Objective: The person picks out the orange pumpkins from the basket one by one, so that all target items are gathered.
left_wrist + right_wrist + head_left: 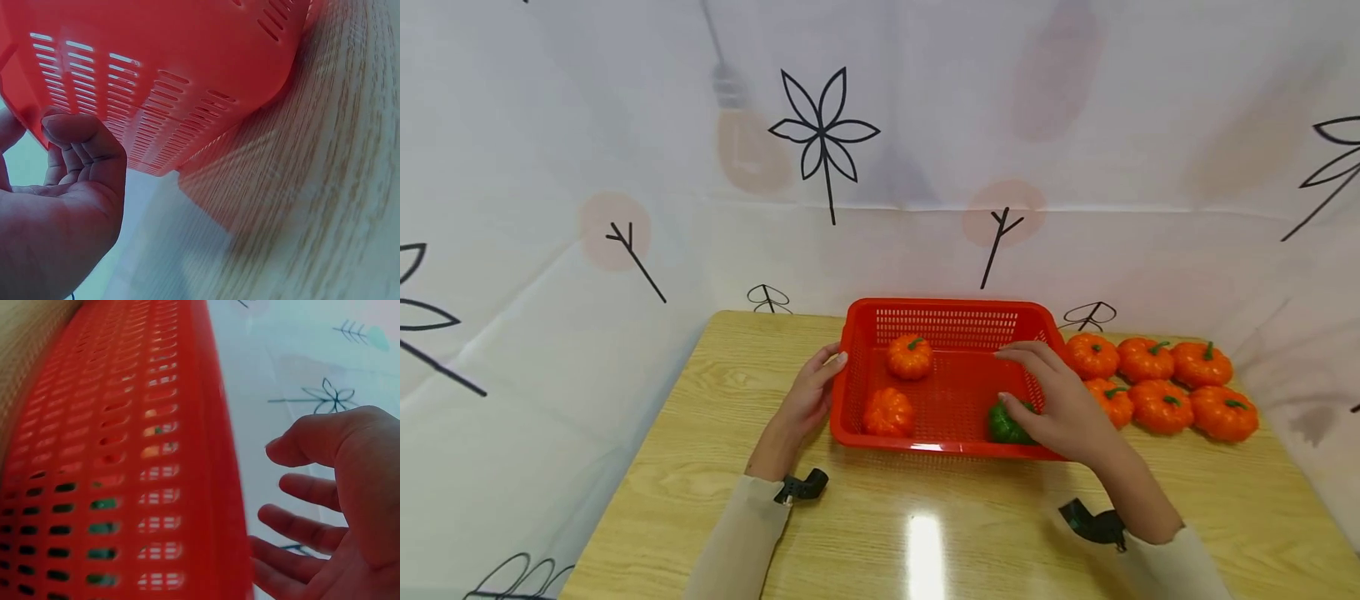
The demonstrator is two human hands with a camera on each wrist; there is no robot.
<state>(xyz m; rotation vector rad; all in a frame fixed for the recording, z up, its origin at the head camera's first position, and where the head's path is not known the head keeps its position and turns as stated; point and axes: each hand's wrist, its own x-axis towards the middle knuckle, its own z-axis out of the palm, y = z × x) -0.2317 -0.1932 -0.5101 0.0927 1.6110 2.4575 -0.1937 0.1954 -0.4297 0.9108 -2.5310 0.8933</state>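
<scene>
A red plastic basket [955, 396] with slotted walls stands on the wooden table. At its left end, my left hand [808, 396] holds the rim, with thumb and curled fingers against it in the left wrist view. Two small orange pumpkins, one farther back [909, 357] and one nearer [889, 413], lie in the basket's left half. A green rounded vegetable [1009, 423] lies in the near right corner, partly covered by my right hand. Above it, my right hand [1056, 404] reaches over the right rim with fingers spread and nothing between them; its thumb overlaps the green vegetable, and contact is unclear.
Several orange pumpkins [1161, 406] stand in two rows right of the basket, close to its right wall. A patterned white cloth [925, 250] hangs behind the table [760, 367]. Bare wood lies in front of the basket.
</scene>
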